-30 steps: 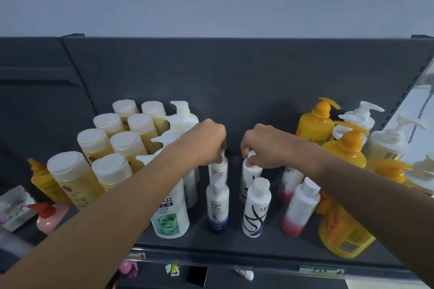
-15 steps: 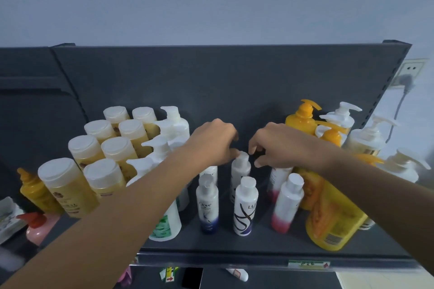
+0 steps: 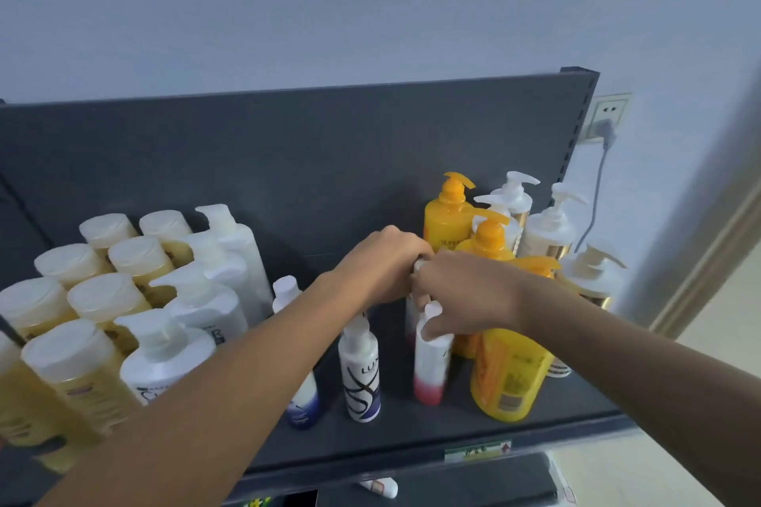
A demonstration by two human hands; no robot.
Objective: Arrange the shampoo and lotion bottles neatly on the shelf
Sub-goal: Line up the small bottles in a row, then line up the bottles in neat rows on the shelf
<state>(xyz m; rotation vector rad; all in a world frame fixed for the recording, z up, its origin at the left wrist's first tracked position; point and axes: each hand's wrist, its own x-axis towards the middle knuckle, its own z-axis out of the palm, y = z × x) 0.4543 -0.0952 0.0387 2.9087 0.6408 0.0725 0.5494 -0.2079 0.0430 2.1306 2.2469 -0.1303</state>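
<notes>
Both hands are working the small white-and-pink bottles in the middle of the shelf (image 3: 473, 430), apparently lining them up front to back. The right hand (image 3: 467, 294) is curling its fingers around the neck of the front pink-based bottle (image 3: 430, 368). The left hand (image 3: 381, 265), just beside it and further back, is closing over the cap of the bottle behind (image 3: 419, 265), mostly hidden. Both forearms are extending forward, wrists bent down.

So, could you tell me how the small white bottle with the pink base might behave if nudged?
The pink-based bottle is tall and narrow, so it probably tips easily. Its smooth plastic may be slippery. Being small, it likely feels light.
</notes>
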